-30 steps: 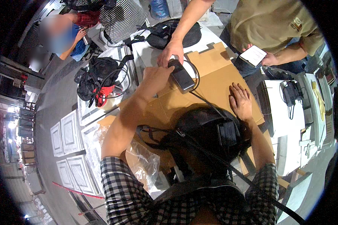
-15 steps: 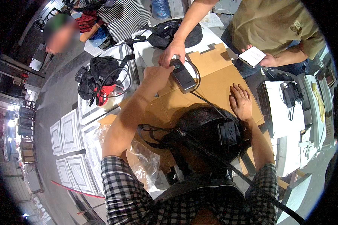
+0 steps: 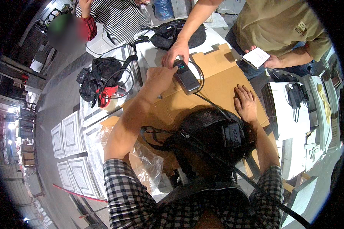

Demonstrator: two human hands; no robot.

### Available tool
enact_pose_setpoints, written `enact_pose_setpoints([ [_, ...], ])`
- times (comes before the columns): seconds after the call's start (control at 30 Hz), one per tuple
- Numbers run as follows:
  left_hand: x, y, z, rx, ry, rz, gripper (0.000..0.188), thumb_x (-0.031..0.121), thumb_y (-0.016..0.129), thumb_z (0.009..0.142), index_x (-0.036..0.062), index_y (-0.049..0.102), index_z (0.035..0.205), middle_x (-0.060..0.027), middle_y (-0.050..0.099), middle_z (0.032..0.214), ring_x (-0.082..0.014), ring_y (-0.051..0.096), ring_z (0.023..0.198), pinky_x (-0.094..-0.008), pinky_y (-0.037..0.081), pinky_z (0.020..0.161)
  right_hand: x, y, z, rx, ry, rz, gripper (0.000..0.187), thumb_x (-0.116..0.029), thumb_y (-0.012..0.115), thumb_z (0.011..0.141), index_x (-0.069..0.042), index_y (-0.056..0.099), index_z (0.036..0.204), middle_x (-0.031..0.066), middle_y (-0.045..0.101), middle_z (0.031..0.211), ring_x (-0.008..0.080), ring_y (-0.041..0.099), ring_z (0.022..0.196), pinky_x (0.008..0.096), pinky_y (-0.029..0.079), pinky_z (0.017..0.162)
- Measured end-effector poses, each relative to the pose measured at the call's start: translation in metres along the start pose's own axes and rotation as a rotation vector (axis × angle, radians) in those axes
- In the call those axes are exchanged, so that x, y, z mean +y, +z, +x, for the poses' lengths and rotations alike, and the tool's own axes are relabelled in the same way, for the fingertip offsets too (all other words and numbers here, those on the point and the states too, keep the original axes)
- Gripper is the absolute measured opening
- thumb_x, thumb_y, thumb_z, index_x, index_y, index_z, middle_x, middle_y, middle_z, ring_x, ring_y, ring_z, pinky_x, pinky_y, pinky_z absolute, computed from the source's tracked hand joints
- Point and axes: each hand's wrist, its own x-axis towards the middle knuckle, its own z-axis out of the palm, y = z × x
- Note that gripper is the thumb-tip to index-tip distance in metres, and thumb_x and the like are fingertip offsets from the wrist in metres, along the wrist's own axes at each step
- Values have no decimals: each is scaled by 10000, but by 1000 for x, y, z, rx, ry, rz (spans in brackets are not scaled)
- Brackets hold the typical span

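A black power bank (image 3: 187,81) with a small lit display lies on a flattened cardboard sheet (image 3: 218,87), a cable looping from its end. My left hand (image 3: 160,78) is closed at its left edge, fingertips against the side by the display; the undersides of these fingers are hidden. Beyond it, a co-worker's hand (image 3: 176,53) grips the far end of the same power bank. My right hand (image 3: 246,104) rests flat on the cardboard's right part, fingers spread, holding nothing. Between my forearms sits a black mesh bag (image 3: 206,129) with straps and a cable.
The co-worker's other hand (image 3: 273,61) holds a phone (image 3: 256,57) with a bright screen. Black straps and cables (image 3: 105,74) lie at left, another black bag (image 3: 166,36) at the back. Clear plastic wrap (image 3: 145,164) and stacked white panels (image 3: 74,133) are at left.
The power bank's display has changed and now shows a coloured mark. At the back left, the person in the striped top and the one beside them have shifted. My hands have stayed in place.
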Motion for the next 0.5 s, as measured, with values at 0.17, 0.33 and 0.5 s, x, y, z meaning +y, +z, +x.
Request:
enact_pose_setpoints([
  [0.17,-2,-3,5,1,37,-33,196,144,480,808,117,634,925,-128,658,789,-313,653,765,-444,506,635,6,-1,-5,-5,21,-15,385,-237,517,871,-91,512,1227,71,465,1328,251,384,1262,436,257,1055],
  [0.33,0,-11,-5,28,49,-82,223,137,479,804,141,632,965,-130,658,799,-315,649,774,-439,505,657,7,1,-5,-14,19,-12,382,-245,506,876,-93,512,1227,66,462,1331,246,379,1266,433,249,1059],
  [0.5,2,-4,-5,65,64,-109,327,121,482,800,193,611,1092,-127,659,808,-303,652,766,-432,506,643,7,-1,-6,-27,33,-15,385,-244,498,881,-93,505,1236,63,456,1337,244,371,1272,430,239,1066],
])
